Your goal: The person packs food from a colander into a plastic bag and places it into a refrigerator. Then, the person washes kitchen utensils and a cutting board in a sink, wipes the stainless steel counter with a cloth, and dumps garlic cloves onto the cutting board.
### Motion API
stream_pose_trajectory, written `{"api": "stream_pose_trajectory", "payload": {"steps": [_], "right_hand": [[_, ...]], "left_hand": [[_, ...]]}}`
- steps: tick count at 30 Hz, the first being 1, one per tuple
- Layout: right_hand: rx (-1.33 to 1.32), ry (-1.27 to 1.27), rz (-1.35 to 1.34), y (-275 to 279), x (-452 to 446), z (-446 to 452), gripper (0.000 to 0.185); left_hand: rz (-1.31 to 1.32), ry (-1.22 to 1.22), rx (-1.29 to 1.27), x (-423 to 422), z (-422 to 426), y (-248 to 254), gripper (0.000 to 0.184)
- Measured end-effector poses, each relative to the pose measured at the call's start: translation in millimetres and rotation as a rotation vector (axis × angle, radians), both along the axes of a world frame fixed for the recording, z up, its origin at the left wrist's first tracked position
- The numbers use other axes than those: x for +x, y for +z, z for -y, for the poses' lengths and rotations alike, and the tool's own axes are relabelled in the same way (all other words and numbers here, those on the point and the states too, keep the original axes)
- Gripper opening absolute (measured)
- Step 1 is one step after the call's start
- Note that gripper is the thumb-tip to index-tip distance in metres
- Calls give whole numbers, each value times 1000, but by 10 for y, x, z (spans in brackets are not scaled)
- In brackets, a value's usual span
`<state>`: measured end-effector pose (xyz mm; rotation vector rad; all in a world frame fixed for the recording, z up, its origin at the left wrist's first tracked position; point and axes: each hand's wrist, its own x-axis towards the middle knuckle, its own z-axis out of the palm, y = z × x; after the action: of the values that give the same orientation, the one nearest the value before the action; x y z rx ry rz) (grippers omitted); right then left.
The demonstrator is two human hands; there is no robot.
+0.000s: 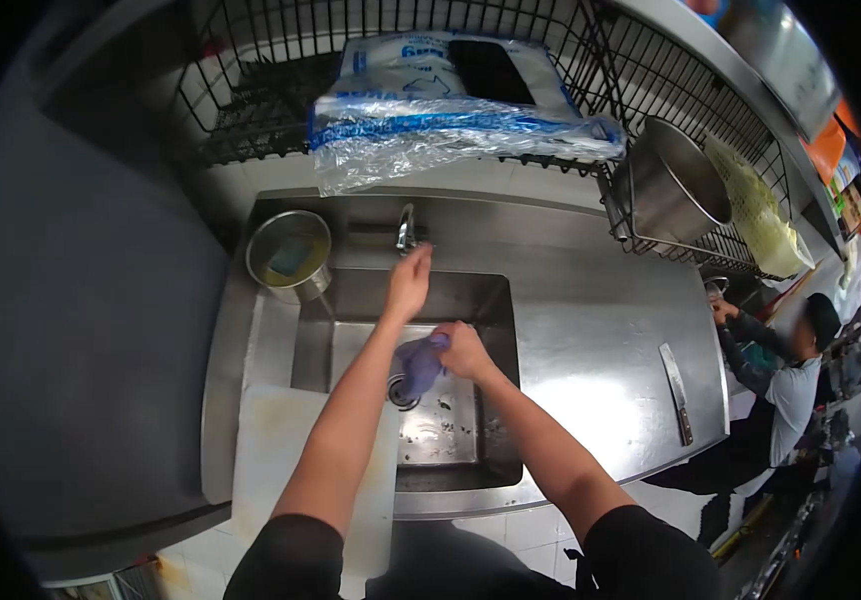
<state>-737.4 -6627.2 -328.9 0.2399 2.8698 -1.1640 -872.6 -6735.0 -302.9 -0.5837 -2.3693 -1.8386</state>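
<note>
R hand point(465, 352) is closed round one end of a purple cloth point(421, 368), w/ the rest bunched just L of & below the grip, in the sink point(356, 345); can't tell if it hangs or touches bottom. Drain point(406, 403) is right by the cloth's lower end. L hand point(411, 285) is up-L of the grip, nr the tap point(407, 225); can't tell if it touches, nor how far its fingers are closed. Main risk IMO: b/c only one end is held, the loose part could slip or sag over the drain & block it. Dark bits point(445, 406) in the sink just below the grip could stick to a drooping cloth. A hard shake could splash the board point(266, 440), down-L of the grip. Knife point(676, 392) on the counter point(591, 370) is well R, so prob low risk unless R hand swings wide.
</note>
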Motion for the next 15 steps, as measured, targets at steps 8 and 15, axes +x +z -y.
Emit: {"api": "stream_pose_trajectory", "payload": {"steps": [8, 15], "right_hand": [[-6, 85, -88, 346, -589, 291, 27], [-227, 22, -202, 121, -1144, 346, 35]], "left_hand": [[519, -581, -289, -592, 326, -1783, 48], [644, -461, 310, -108, 869, -1071, 54]]}}
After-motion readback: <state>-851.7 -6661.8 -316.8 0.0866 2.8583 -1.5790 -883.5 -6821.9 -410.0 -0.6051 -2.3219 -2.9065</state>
